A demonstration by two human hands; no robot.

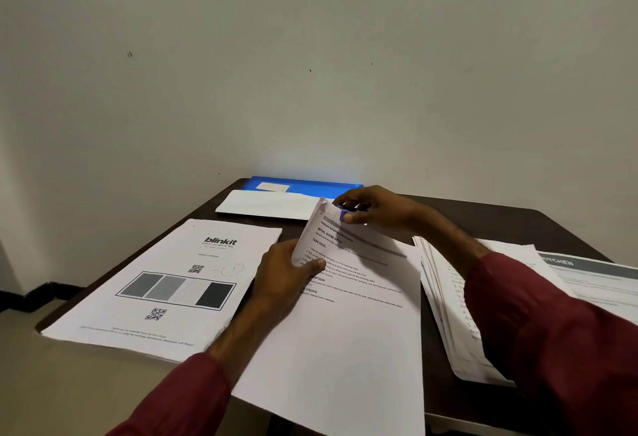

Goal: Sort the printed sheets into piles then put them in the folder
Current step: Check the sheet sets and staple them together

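The left hand (286,270) grips the lifted side of the white printed paper sheets (345,332), just in front of the flat blue plastic folder (310,186), and the right hand (374,209) pinches a small blue clip-like thing (342,216) at their top, which should slide straight so no sheet tears.

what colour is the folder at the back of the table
The folder is bright blue, clearest in the head view.

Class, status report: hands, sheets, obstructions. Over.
Left hand grips edge of white printed middle stack. Right hand pinches small blue clip at its corner. Blue plastic folder partly under white sheets.
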